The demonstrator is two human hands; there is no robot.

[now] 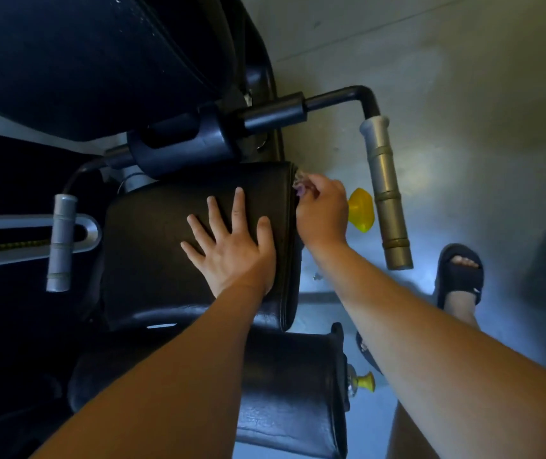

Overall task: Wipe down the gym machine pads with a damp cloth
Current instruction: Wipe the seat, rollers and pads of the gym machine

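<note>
A black padded seat (152, 246) fills the middle of the head view. My left hand (232, 246) lies flat on it, fingers spread, holding nothing. My right hand (323, 210) is closed on a small bunched cloth (299, 183) and presses it against the seat pad's right side edge near the far corner. Most of the cloth is hidden in my fist. A second black pad (291, 392) sits below the seat, nearer to me. A large dark back pad (93, 54) rises at the top left.
A black bent bar with a silver and brass grip (386, 190) sticks out on the right; a matching grip (61, 240) is on the left. A yellow knob (361, 208) lies behind my right hand, another (366, 380) lower down. My sandalled foot (460, 273) stands on the grey floor.
</note>
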